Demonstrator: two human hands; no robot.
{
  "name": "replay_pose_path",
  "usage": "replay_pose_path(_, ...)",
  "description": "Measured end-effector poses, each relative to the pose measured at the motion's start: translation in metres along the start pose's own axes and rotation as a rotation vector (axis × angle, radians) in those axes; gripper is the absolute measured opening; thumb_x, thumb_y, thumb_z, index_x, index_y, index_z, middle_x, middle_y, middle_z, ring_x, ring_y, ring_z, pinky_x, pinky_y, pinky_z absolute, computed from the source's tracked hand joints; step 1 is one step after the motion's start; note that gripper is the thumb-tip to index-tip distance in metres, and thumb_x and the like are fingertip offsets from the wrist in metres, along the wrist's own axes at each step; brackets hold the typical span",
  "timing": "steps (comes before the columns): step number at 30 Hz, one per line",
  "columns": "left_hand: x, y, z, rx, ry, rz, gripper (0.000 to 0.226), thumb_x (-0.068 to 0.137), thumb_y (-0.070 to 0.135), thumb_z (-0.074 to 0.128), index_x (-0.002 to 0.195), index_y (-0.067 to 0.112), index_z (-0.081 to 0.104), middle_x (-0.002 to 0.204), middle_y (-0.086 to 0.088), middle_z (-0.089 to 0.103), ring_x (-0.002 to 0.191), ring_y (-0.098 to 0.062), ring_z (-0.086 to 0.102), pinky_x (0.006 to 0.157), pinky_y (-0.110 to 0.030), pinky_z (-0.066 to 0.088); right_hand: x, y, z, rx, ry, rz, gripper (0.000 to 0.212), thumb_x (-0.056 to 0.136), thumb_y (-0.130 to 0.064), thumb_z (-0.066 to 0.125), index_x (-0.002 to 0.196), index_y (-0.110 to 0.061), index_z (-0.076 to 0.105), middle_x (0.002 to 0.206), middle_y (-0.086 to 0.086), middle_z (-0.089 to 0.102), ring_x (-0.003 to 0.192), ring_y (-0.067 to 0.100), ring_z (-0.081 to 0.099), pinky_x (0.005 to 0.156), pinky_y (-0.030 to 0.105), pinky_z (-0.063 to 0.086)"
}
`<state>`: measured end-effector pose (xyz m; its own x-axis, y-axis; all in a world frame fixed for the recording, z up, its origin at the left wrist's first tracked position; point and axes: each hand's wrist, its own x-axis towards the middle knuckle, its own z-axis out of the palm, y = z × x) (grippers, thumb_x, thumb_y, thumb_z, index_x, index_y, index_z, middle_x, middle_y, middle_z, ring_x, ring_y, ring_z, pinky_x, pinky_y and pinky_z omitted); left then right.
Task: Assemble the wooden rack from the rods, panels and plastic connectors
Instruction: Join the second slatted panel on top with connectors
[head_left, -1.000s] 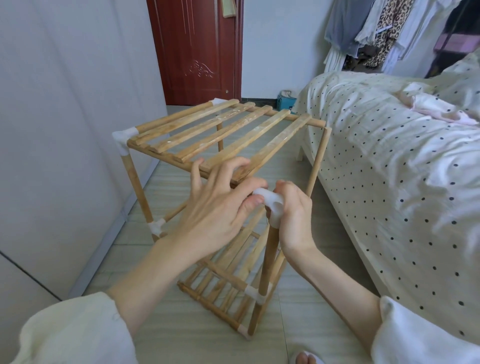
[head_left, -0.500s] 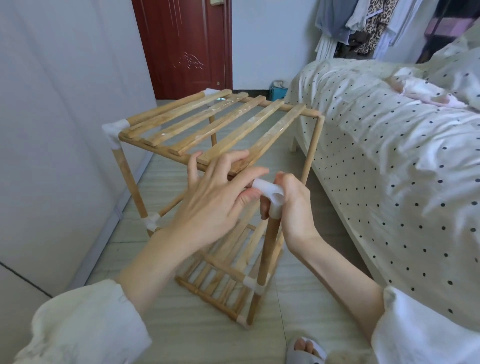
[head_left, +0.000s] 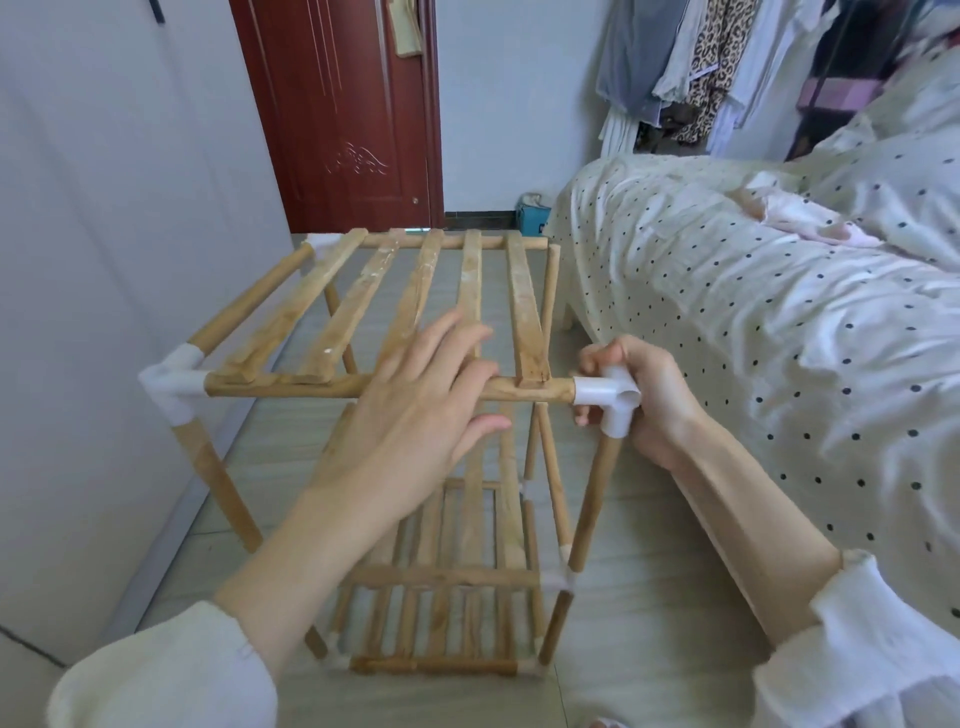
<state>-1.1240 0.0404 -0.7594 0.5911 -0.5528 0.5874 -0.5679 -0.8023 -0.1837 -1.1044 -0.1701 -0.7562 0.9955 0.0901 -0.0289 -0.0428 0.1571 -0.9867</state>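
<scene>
Wooden rack (head_left: 363, 322) upright on tiled floor (head_left: 649, 597), between white wall (head_left: 104, 260) and bed w/ dotted cover (head_left: 753, 338). Top slatted panel (head_left: 415, 291) rests on front rod (head_left: 291, 387). R hand (head_left: 649, 400) grips white plastic connector (head_left: 610, 397) at near-right top corner, joining front rod to upright rod (head_left: 592, 499). L hand (head_left: 421, 415) released, fingers straight, lying over front rod and slats. Lower shelves visible below.
</scene>
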Motion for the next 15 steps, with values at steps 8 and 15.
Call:
replay_pose_path(8, 0.020, -0.001, 0.003, -0.014, -0.056, 0.085, 0.046, 0.090, 0.043, 0.030, 0.079, 0.012, 0.062, 0.090, -0.002, 0.067, 0.110, -0.023, 0.062, 0.085, -0.036, 0.050, 0.021, -0.009, -0.001, 0.047, 0.041, 0.122, 0.056, 0.095, -0.051, 0.031, 0.063, -0.009, 0.049, 0.052, 0.007, 0.046, 0.047, 0.018, 0.040, 0.053, 0.029, 0.033)
replay_pose_path(15, 0.019, 0.002, 0.007, -0.060, 0.020, 0.078, 0.043, 0.091, 0.039, 0.036, 0.076, 0.010, 0.065, 0.089, 0.000, 0.068, 0.097, -0.021, 0.067, 0.072, -0.027, 0.047, 0.017, -0.007, 0.001, -0.016, 0.123, 0.160, 0.054, 0.097, -0.044, 0.032, 0.056, -0.011, 0.043, 0.041, -0.002, 0.034, 0.042, 0.015, 0.027, 0.050, 0.028, 0.026)
